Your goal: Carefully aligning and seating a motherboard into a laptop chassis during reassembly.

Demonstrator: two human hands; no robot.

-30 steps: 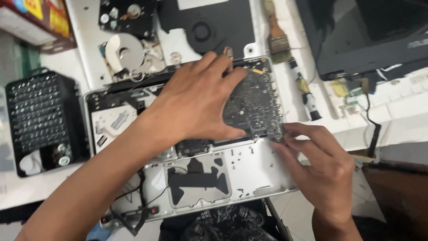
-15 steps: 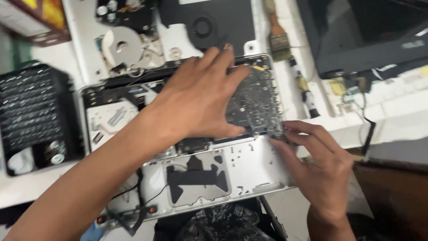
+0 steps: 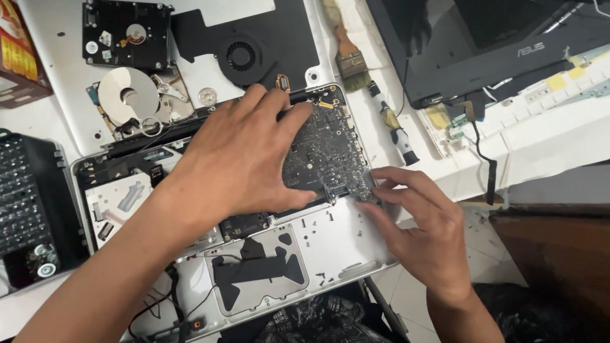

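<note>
Head view: left hand (image 3: 238, 159) fingers spread flat on the logic board (image 3: 327, 155), unmoved since a second ago; right hand (image 3: 422, 225) fingers pinch its 4 o'clock corner, so the board likely remains seated in the one open laptop chassis (image 3: 356, 244). At 11 o'clock: two opened hard drives (image 3: 127, 38); one brush (image 3: 349, 57).
</note>
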